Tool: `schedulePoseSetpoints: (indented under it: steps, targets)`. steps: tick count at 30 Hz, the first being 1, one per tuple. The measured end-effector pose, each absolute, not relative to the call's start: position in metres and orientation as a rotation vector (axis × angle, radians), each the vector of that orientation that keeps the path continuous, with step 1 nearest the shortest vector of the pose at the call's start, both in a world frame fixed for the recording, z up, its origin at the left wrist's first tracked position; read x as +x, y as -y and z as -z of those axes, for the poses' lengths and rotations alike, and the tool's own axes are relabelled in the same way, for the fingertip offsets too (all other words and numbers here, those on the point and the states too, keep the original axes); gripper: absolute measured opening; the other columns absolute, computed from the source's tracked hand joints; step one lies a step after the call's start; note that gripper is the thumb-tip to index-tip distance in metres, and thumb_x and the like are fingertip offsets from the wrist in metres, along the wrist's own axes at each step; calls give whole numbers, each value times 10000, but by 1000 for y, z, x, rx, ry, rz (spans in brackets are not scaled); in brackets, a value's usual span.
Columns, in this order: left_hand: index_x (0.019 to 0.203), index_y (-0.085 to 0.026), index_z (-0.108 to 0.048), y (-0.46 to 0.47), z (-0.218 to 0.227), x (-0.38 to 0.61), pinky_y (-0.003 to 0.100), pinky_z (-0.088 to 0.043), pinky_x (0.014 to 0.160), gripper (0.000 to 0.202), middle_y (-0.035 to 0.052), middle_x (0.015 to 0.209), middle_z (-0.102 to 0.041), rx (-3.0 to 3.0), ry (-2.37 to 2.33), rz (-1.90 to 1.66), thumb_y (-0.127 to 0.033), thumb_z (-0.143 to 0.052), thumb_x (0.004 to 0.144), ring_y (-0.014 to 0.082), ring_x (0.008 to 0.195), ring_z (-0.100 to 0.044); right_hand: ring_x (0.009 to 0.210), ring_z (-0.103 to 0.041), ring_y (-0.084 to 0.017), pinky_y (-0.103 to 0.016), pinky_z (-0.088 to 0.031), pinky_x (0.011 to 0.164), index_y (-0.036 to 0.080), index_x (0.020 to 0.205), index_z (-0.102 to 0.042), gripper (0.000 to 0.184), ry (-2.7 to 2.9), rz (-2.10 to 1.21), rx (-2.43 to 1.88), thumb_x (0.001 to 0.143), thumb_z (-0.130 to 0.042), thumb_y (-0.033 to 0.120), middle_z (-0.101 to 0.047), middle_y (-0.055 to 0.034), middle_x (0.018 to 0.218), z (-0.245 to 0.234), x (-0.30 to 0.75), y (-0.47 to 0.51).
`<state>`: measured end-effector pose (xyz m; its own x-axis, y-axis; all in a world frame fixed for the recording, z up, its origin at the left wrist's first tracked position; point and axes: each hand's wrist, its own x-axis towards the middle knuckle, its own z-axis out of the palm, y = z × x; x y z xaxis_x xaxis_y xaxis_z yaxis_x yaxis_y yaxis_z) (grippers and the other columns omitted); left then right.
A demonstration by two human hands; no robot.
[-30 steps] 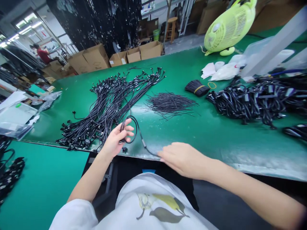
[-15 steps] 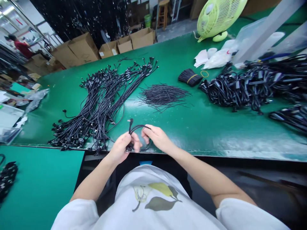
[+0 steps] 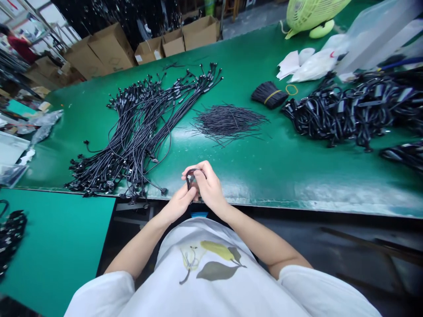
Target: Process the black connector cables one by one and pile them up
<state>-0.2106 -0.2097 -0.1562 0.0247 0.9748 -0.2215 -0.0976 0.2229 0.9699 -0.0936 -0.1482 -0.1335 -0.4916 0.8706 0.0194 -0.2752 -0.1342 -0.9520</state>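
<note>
A coiled black cable (image 3: 189, 176) is held between both hands just over the table's front edge. My left hand (image 3: 182, 198) is closed on the lower part of the coil. My right hand (image 3: 209, 187) wraps the upper part, its fingers bent round the loop. A small light-coloured plug end shows inside the loop; the rest of the cable is hidden by my fingers. To the left lies a big spread of straight black cables (image 3: 132, 136) with plugs at their ends. Beyond my hands is a loose heap of short black ties (image 3: 229, 122).
A banded bundle of black ties (image 3: 269, 94) lies beside a yellow rubber band (image 3: 291, 90). Coiled cables (image 3: 350, 112) are piled at the right. A green fan (image 3: 312, 17) and white bags (image 3: 313, 66) stand at the back; cardboard boxes (image 3: 112, 48) line the far side.
My hands have come together and the cable, a wider loop before with a plug sticking up, is now a smaller coil. My view has tilted slightly downward.
</note>
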Motion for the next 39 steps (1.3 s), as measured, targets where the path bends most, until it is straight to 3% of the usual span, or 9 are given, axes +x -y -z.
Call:
schedulePoseSetpoints:
  steps: [3, 6, 11, 20, 25, 31, 33, 37, 39]
  targets:
    - [1120, -169, -647, 212, 160, -206, 343, -424, 919, 483, 68, 993, -671, 755, -1150, -1115, -547, -638, 821, 234, 1032, -574, 858, -652, -130, -247, -526, 702, 225, 970, -429, 311, 1298, -1697, -669, 920, -501, 523, -621, -40, 1035, 139, -96, 153]
    - [1187, -208, -618, 217, 159, -200, 394, -449, 945, 511, 87, 1116, -683, 521, -1033, -1060, -523, -692, 791, 249, 1084, -605, 788, -625, -109, -251, -517, 745, 225, 993, -454, 383, 1265, -1801, -698, 783, -715, 410, -601, 5, 938, 140, -95, 148]
    - [1113, -150, -643, 224, 148, -202, 445, -495, 925, 469, 126, 1006, -720, 426, -912, -909, -507, -678, 810, 245, 965, -669, 629, -545, -81, -198, -476, 577, 208, 973, -515, 299, 1119, -2156, -638, 790, -705, 350, -552, 41, 761, 139, -87, 135]
    - [1140, -160, -646, 224, 126, -214, 455, -505, 940, 382, 132, 1107, -655, 432, -794, -764, -378, -696, 830, 238, 1050, -611, 718, -616, -122, -254, -551, 599, 208, 964, -529, 327, 1031, -2368, -537, 806, -699, 440, -575, 3, 860, 136, -77, 128]
    - [1157, -147, -648, 222, 126, -218, 341, -511, 842, 509, 157, 1166, -605, 474, -621, -705, -398, -783, 736, 236, 1047, -579, 712, -604, -108, -269, -567, 638, 203, 960, -525, 336, 987, -2421, -398, 803, -706, 438, -580, 8, 858, 134, -73, 127]
    - [1019, -142, -650, 228, 143, -205, 295, -491, 721, 453, 73, 928, -597, 438, -777, -807, -457, -781, 722, 151, 794, -580, 724, -608, -101, -265, -565, 665, 187, 909, -531, 223, 817, -2438, -490, 814, -662, 341, -581, 13, 872, 139, -76, 126]
    - [945, -129, -640, 228, 145, -195, 300, -488, 703, 454, 67, 878, -601, 471, -835, -819, -477, -793, 697, 159, 771, -589, 660, -577, -84, -221, -531, 589, 185, 879, -515, 215, 788, -2460, -551, 798, -658, 323, -565, 26, 807, 136, -78, 127]
    - [721, -135, -561, 226, 148, -181, 271, -433, 610, 450, 15, 662, -550, 613, -958, -890, -555, -720, 742, 120, 613, -525, 413, -236, -7, -111, -221, 369, 184, 779, -448, 312, 748, -2450, -552, 812, -658, 413, -336, 108, 557, 128, -82, 131]
    - [689, -147, -526, 226, 148, -181, 256, -394, 563, 448, -10, 594, -502, 652, -979, -908, -558, -680, 780, 102, 554, -476, 398, -184, -1, -116, -177, 359, 184, 790, -455, 358, 755, -2431, -530, 816, -656, 478, -301, 120, 542, 127, -82, 133]
